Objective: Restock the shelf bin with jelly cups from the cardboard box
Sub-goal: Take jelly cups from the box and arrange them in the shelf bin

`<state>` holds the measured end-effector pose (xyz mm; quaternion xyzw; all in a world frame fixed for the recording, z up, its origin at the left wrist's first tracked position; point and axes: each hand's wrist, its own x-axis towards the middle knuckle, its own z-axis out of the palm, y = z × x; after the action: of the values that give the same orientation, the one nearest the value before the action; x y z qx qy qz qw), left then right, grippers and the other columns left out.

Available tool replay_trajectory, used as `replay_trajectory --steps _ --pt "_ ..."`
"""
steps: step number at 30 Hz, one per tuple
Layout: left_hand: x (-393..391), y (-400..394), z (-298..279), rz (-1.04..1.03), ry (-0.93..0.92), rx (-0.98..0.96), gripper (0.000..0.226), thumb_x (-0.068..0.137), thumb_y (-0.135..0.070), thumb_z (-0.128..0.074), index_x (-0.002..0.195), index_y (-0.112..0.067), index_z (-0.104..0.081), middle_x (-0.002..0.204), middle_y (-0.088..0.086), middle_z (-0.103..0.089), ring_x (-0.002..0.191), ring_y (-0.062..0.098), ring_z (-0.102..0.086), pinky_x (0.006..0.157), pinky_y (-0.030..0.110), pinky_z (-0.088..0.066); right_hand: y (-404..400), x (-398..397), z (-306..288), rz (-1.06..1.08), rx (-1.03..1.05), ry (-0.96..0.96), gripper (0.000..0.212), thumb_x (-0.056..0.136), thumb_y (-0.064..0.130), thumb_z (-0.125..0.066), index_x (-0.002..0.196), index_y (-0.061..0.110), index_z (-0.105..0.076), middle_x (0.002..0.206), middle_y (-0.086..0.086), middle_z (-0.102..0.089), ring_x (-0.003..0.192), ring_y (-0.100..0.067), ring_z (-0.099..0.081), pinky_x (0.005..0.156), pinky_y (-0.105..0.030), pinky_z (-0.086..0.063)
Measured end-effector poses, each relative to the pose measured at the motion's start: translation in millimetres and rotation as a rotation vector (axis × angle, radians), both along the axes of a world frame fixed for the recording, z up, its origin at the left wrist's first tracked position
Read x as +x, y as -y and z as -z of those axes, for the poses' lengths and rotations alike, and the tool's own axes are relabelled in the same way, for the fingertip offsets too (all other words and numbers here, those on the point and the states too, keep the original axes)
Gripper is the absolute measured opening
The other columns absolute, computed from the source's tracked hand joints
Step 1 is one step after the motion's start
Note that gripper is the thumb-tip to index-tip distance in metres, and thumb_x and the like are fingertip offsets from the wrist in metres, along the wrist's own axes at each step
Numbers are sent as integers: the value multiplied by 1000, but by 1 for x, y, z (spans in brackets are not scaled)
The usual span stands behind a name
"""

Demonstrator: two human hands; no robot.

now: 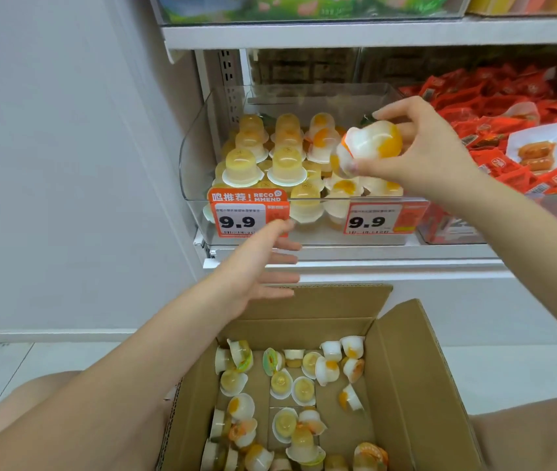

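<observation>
**One jelly cup in hand, many in bin and box**

One small clear plastic jelly cup with white and orange filling (370,144) — pinched between thumb and curled fingers of the right hand (416,147), held on its side above the right part of the bin.

Clear curved-front plastic shelf bin (195,154) — below and to the left of the right hand; holds rows of upright yellow jelly cups (263,158) on its left side, white-and-orange ones directly under the gripping hand.

Left hand (256,266) — fingers straight and spread, holding nothing, hovering in front of the shelf edge; its fingertips lie near the orange price tag marked 9.9 (248,215).

Open brown cardboard box (416,385) — below both hands, flaps up; loose jelly cups (290,392) lie scattered on its floor, most tipped over.

Red snack packets (508,107) — piled in the neighbouring bin, to the right of the right hand.
</observation>
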<state>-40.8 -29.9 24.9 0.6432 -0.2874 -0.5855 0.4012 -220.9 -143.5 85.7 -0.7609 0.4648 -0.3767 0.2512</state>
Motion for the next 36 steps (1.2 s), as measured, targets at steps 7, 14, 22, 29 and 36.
replay_trajectory --steps 7,14,22,29,36 --pt "11 14 22 134 755 -206 34 82 -22 -63 115 -21 -56 126 1 -50 79 7 -54 62 23 -44 72 41 7 -69 -21 -533 78 61 43 -85 127 17 -52 129 -5 -54 117 -23 -50 82 -27 -37" --pt "13 17 29 203 810 -230 36 82 -18 -60 118 -21 -54 133 4 -46 101 12 -44 77 23 -37 75 53 20 -154 16 -675 82 64 30 -86 132 14 -41 134 -8 -49 120 -28 -48 82 -27 -36" --pt "12 19 30 212 832 -250 36 83 -18 -59 118 -19 -53 131 4 -45 91 12 -46 74 22 -36 66 48 22 -147 44 -629 81 66 29 -85 132 15 -41 132 -8 -50 110 -29 -52 81 -44 -52" --pt "5 19 41 238 893 -253 34 84 -18 -60 118 -17 -54 125 4 -49 92 17 -52 76 26 -43 52 37 28 -108 -41 -411 71 68 29 -84 126 12 -47 114 -3 -59 103 -21 -58 87 -28 -46" --pt "-5 2 84 469 1018 -141 15 83 -13 -51 93 -21 -59 100 2 -65 94 24 -61 80 37 -53 -44 -16 76 -166 -429 -179 18 86 10 -64 103 8 -57 95 5 -56 90 -14 -52 78 -20 -38"
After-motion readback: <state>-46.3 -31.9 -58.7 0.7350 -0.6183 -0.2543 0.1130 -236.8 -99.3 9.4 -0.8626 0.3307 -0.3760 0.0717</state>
